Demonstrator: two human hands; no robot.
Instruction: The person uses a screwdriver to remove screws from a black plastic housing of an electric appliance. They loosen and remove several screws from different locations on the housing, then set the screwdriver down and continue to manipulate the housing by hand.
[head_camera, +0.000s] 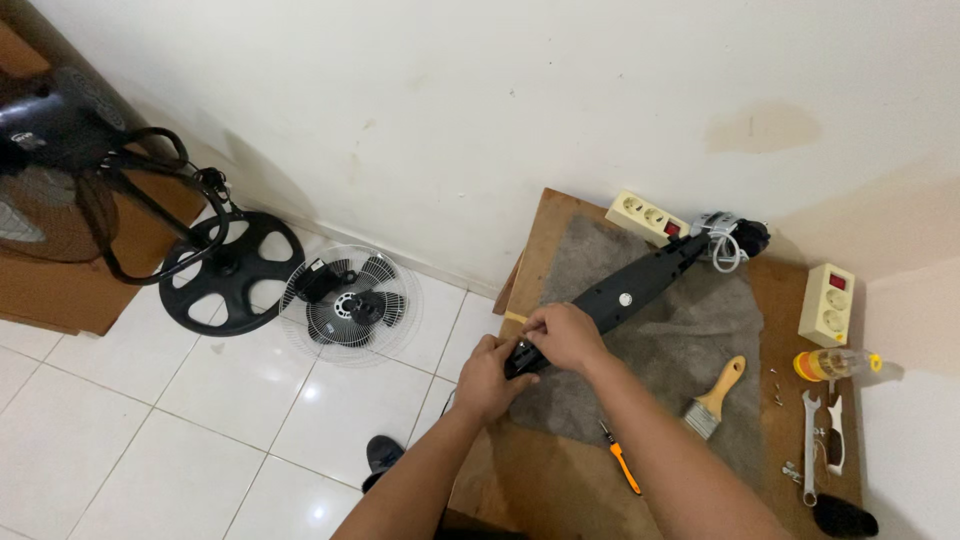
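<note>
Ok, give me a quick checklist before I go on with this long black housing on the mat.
1. Both hands on the housing: ok; left hand and right hand grip its near end.
2. Housing resting on the grey mat: ok.
3. Orange screwdriver close by: ok, on the table.
4. Brush clear of the hands: ok.
5. Screws gathered: cannot tell, too small.
6. Cord unplugged: cannot tell.

The table (560, 480) is bare brown wood, matt and a little scuffed, with a rough grey cloth mat (690, 340) over its middle. The long housing (640, 285) is black plastic with a dull sheen; the wrench (809, 445) near the right edge is bright metal. The brush (715, 398) has a pale wooden handle, and the floor tiles (150, 440) are glossy white.
</note>
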